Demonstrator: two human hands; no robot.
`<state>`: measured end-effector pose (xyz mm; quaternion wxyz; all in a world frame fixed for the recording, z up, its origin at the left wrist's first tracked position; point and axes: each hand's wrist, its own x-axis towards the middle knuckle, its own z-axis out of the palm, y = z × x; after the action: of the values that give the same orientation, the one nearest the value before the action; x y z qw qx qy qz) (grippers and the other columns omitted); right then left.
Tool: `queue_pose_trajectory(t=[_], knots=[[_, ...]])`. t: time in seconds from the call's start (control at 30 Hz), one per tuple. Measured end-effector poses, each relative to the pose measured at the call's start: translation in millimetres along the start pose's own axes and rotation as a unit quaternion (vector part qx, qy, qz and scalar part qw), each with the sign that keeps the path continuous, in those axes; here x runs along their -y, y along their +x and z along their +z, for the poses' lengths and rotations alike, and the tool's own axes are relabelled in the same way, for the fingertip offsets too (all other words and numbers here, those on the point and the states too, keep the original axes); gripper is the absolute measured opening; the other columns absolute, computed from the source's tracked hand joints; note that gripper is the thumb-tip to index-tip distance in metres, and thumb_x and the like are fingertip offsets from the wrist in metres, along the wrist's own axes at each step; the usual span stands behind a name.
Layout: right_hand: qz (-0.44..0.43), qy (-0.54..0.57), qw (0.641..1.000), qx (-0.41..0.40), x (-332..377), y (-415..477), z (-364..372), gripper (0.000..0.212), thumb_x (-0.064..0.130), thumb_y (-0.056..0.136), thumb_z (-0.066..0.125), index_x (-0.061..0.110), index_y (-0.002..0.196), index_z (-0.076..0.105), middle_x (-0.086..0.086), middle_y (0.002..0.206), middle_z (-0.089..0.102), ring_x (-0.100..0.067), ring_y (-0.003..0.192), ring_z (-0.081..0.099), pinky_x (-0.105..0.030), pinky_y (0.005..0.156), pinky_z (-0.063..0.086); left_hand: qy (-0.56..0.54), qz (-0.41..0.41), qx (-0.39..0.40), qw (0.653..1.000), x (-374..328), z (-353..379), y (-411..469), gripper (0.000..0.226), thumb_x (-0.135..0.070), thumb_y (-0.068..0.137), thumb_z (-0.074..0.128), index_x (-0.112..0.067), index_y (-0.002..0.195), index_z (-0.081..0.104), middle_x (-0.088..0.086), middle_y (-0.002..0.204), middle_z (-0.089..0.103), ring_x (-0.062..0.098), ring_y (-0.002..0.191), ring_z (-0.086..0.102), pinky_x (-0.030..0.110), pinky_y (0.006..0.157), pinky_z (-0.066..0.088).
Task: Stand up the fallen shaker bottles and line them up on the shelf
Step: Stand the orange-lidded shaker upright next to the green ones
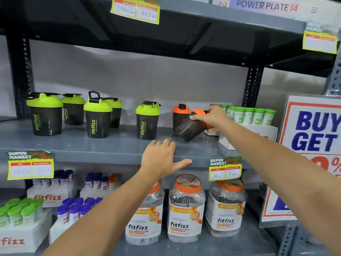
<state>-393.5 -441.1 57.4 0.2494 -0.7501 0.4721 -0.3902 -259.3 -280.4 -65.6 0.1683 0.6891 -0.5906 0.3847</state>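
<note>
My right hand (212,117) grips a dark shaker bottle with an orange lid (190,129), tilted with its base down-left on the grey middle shelf (110,145). Behind it a second orange-lidded shaker (180,115) stands upright. Left of that stands one green-lidded shaker (147,121), and further left several more green-lidded shakers (46,113) stand in a loose group. My left hand (162,157) rests flat on the shelf's front edge, fingers apart, holding nothing.
Green-capped tubes in a white box (249,115) stand right of the tilted shaker. A "BUY GET" sign (313,130) leans at far right. Price tags hang on the shelf edges. Large jars (186,207) and tube boxes fill the lower shelf. A dark shelf hangs overhead.
</note>
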Motion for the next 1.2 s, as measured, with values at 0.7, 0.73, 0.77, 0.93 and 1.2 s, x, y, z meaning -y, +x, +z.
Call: queue_pose_trajectory(t=[0.7,0.73,0.77,0.93,1.2], knots=[[-0.242,-0.376,0.895,0.007,39,8,16,0.079,0.07,0.06,0.073,0.021,0.117,0.052,-0.006,0.115,0.064,-0.03,0.103,0.059,-0.032,0.066,0.039,0.019,-0.015,-0.039,0.999,-3,3,-3,0.089,-0.085,0.074,0.005,-0.017,0.095,0.058,-0.001,0.082,0.059,0.02,0.07,0.06,0.028,0.053,0.029],[-0.239,-0.39,0.889,0.017,41,8,14,0.084,0.076,0.057,0.07,0.022,0.118,0.052,-0.005,0.116,0.063,-0.03,0.104,0.059,-0.033,0.067,0.04,0.015,-0.017,-0.04,0.999,-3,4,-2,0.09,-0.086,0.074,0.005,-0.017,0.095,0.058,-0.001,0.083,0.059,0.02,0.07,0.06,0.029,0.054,0.029],[-0.231,-0.398,0.887,0.027,44,8,11,0.09,0.084,0.054,0.063,0.023,0.119,0.052,-0.004,0.117,0.063,-0.03,0.106,0.058,-0.033,0.069,0.04,0.012,-0.018,-0.041,0.999,-3,4,-2,0.09,-0.086,0.074,0.005,-0.017,0.096,0.058,-0.001,0.084,0.059,0.02,0.071,0.06,0.029,0.054,0.03],[-0.226,-0.315,0.919,-0.069,62,11,1,0.079,0.092,0.062,0.037,0.02,0.082,0.062,-0.001,0.08,0.063,-0.026,0.084,0.061,-0.032,0.065,0.042,0.006,-0.02,-0.045,0.999,-2,6,-2,0.092,-0.086,0.073,0.004,-0.016,0.095,0.059,-0.001,0.083,0.059,0.02,0.07,0.06,0.029,0.053,0.03],[-0.173,-0.405,0.898,-0.001,73,13,10,0.062,0.075,0.066,0.061,0.016,0.064,0.045,0.0,0.068,0.049,-0.027,0.075,0.055,-0.033,0.063,0.043,0.011,-0.018,-0.048,0.999,-3,5,-3,0.086,-0.085,0.074,0.011,-0.016,0.091,0.06,0.0,0.079,0.058,0.021,0.068,0.059,0.029,0.053,0.028]])
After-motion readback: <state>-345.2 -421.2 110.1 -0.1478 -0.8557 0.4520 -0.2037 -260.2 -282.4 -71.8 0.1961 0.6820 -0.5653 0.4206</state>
